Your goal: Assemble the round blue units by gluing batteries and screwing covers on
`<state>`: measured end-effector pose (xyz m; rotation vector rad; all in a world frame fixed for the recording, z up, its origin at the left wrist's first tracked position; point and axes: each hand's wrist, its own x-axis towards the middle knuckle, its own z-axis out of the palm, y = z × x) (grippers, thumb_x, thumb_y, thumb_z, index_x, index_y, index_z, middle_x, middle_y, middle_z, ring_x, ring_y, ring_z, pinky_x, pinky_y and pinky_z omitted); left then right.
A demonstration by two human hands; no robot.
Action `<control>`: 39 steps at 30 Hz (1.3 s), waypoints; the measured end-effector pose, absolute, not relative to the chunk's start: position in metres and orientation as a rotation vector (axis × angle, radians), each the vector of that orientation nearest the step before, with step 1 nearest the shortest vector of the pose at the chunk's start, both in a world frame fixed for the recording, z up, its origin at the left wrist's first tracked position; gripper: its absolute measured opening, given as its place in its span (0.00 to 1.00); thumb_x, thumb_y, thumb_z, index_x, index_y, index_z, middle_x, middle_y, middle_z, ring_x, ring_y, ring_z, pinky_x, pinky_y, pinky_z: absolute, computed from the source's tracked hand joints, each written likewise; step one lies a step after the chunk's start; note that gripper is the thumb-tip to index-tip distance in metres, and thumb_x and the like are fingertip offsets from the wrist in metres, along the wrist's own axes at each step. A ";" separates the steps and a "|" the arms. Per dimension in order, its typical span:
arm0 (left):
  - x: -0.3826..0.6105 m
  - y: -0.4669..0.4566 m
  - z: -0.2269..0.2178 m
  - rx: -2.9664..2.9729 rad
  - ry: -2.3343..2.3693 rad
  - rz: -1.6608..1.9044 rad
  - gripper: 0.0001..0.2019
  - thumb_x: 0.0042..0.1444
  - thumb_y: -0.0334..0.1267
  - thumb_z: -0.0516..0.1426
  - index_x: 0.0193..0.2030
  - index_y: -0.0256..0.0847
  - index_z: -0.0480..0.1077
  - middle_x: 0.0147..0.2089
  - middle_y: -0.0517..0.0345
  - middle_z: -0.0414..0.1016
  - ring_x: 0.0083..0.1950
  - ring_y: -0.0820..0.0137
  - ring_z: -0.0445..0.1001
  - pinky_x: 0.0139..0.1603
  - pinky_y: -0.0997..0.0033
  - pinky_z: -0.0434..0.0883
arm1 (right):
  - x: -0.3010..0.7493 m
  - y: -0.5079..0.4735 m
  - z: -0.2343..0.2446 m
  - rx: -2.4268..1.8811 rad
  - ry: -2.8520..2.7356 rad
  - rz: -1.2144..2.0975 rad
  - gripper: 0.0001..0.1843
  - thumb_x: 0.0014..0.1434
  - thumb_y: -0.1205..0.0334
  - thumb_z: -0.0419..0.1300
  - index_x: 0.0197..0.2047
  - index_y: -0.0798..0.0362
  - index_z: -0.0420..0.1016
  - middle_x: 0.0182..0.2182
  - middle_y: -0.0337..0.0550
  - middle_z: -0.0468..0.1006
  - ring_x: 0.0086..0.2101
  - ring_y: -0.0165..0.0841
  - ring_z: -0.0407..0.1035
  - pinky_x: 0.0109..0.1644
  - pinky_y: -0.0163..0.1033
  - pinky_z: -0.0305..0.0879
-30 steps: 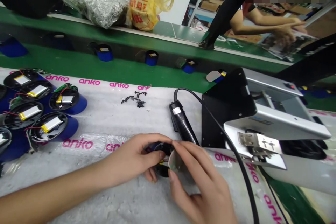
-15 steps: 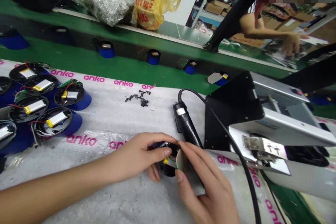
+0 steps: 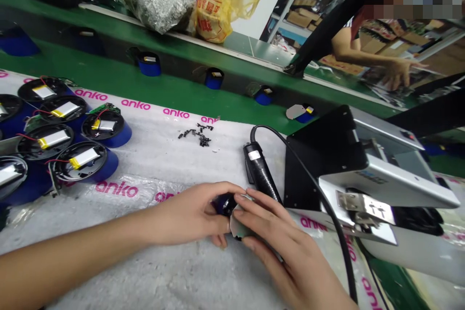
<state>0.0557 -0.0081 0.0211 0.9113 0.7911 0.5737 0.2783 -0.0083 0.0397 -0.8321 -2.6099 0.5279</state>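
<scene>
My left hand [image 3: 192,213] is wrapped around a blue round housing [image 3: 223,204] with a dark inside, low over the covered bench. My right hand [image 3: 286,247] has its fingers on a pale, thin round plate [image 3: 240,225] that lies over the housing's opening. Between the hands, most of the housing is hidden. Just beyond my right fingers lies a black, handheld electric screwdriver [image 3: 261,169] with a coiled cable end. Small black parts [image 3: 203,138] are scattered on the white foam sheet [image 3: 156,155].
Several blue housings [image 3: 119,135] with silver batteries and red wires crowd the left. More blue housings [image 3: 214,79] stand along the green belt [image 3: 174,89]. A black-and-silver machine [image 3: 327,155] is at right, its cable crossing near my right hand. Across the belt, a co-worker's hand [image 3: 397,72] reaches down.
My right hand has moved left and flattened over the housing, taking the pale plate across its opening. The yellow-ended battery inside is now covered. My left thumb has shifted down.
</scene>
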 end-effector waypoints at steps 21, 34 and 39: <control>0.047 0.002 0.003 0.704 0.588 0.553 0.26 0.51 0.34 0.70 0.58 0.42 0.71 0.42 0.56 0.80 0.31 0.70 0.82 0.39 0.66 0.79 | 0.271 -0.004 0.051 -0.806 -2.719 0.246 0.17 0.68 0.66 0.53 0.56 0.46 0.75 0.51 0.50 0.71 0.48 0.33 0.72 0.43 0.34 0.78; 0.053 -0.002 0.012 0.611 0.705 0.572 0.22 0.57 0.40 0.66 0.57 0.41 0.70 0.31 0.60 0.82 0.28 0.67 0.84 0.32 0.73 0.80 | 0.269 -0.002 0.050 -0.918 -2.469 0.549 0.13 0.64 0.68 0.61 0.51 0.52 0.77 0.44 0.46 0.77 0.43 0.34 0.73 0.45 0.36 0.78; 0.055 -0.006 0.015 0.684 0.792 0.562 0.25 0.59 0.44 0.64 0.61 0.40 0.68 0.31 0.57 0.82 0.28 0.67 0.84 0.33 0.69 0.81 | 0.266 0.000 0.054 -0.905 -2.470 0.572 0.11 0.64 0.68 0.61 0.50 0.54 0.78 0.42 0.46 0.78 0.42 0.34 0.72 0.44 0.36 0.77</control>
